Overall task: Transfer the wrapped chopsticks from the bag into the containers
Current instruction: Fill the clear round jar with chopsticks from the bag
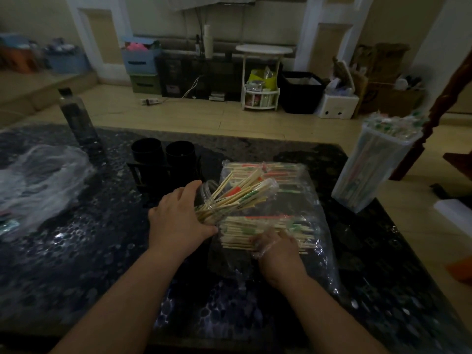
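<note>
A clear plastic bag (314,190) lies flat on the dark table, with wrapped chopsticks (270,172) in rows inside it. My left hand (178,215) grips a clear container (212,198) tilted on its side, partly filled with wrapped chopsticks (242,194) that fan out towards the right. My right hand (275,245), in a thin clear glove, curls its fingers round a bunch of chopsticks (240,233) at the bag's near row. A tall clear container (367,172) packed with wrapped chopsticks stands at the table's right edge.
Two black cups (163,152) in a black rack stand behind my left hand. A dark bottle (76,116) rises at the back left, and crumpled clear plastic (38,180) lies at the left. The table's far edge (255,137) borders a wooden floor.
</note>
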Tool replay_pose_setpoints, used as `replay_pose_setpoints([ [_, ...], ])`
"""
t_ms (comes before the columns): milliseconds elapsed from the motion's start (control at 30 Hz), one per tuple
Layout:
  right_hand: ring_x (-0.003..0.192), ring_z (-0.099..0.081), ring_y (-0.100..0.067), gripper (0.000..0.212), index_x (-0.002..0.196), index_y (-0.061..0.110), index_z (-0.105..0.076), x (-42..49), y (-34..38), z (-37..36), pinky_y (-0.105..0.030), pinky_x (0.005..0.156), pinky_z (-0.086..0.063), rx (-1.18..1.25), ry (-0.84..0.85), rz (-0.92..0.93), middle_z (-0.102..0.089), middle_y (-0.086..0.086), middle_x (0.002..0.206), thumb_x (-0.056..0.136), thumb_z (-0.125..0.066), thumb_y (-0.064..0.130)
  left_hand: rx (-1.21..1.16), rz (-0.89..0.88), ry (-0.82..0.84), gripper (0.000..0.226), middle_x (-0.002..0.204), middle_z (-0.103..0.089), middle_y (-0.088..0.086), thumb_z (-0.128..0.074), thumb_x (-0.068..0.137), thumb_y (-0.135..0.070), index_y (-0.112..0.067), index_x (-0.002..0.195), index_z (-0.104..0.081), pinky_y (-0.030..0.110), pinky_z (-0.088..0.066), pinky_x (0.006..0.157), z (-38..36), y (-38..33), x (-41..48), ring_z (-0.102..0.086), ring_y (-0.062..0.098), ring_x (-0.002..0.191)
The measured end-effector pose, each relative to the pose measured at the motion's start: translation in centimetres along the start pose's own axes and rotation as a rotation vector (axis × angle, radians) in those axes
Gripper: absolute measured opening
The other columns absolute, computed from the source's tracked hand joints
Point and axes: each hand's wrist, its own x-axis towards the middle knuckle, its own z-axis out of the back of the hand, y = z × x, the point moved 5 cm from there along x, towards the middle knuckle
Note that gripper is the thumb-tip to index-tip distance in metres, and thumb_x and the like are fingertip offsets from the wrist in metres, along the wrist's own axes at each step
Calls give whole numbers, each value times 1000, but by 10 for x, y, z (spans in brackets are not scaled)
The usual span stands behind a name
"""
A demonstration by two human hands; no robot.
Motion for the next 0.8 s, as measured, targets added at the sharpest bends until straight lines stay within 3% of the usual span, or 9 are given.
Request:
replay_pose_setpoints([
  [167, 129, -38, -27, 36, 132, 29, -51, 0, 1, 4, -39, 107, -26, 29, -64, -13, -44, 2, 141, 96, -52, 29, -1, 1, 13, 104, 140, -45, -5, -81, 58, -59, -39, 145, -27, 45, -36, 97, -1, -1, -1, -42, 24, 127],
  [500, 131, -34, -27, 38, 133, 30, -51, -1, 1, 1, -40, 109, -23, -29, 10, -30, -40, 1, 143, 95, -53, 29, 0, -16, 11, 103, 138, -47, -5, -80, 57, -59, -40, 143, -28, 45, -37, 94, -2, -2, -1, -43, 24, 125],
  [800, 122, -44, -25, 30, 122, 34, -60, 3, -4, 3, -37, 106, -28, 63, 80, -48, -50, 2, 134, 92, -57, 38, 3, -15, 16, 102, 137, -46, -5, -80, 58, -60, -41, 143, -28, 43, -37, 94, -3, -2, -1, -43, 23, 125],
])
